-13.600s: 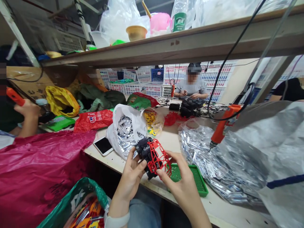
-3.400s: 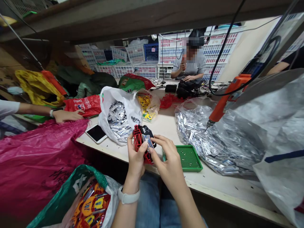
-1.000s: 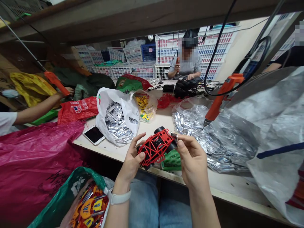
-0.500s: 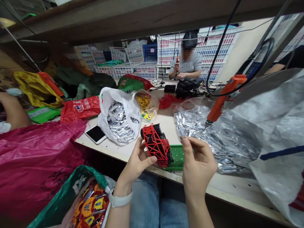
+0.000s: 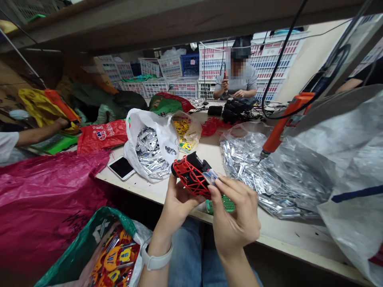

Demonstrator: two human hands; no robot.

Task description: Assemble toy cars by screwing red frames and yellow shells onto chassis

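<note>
My left hand [image 5: 179, 203] is closed around a toy car body [image 5: 191, 175], black with a red lattice frame, held above the table's front edge. Between the thumb and fingers of my right hand [image 5: 236, 211] is a small silver plastic part [image 5: 210, 175], set against the right end of the car body. Whether the part is seated there I cannot tell. Just below my hands lies a green mesh basket [image 5: 228, 204], partly covered by them. To the right, a clear bag [image 5: 248, 175] spills many silver parts.
An orange electric screwdriver [image 5: 277, 133] hangs at right. A white bag of silver parts [image 5: 151, 155], a bag of yellow parts [image 5: 185, 133] and a phone [image 5: 121, 168] are on the table. A sack of orange parts [image 5: 113, 255] stands low left. Co-workers sit opposite and at left.
My right hand has moved left, bringing the silver part from beside the clear bag to the car body. The car body has tilted. At left, a co-worker's arm has reached forward.
</note>
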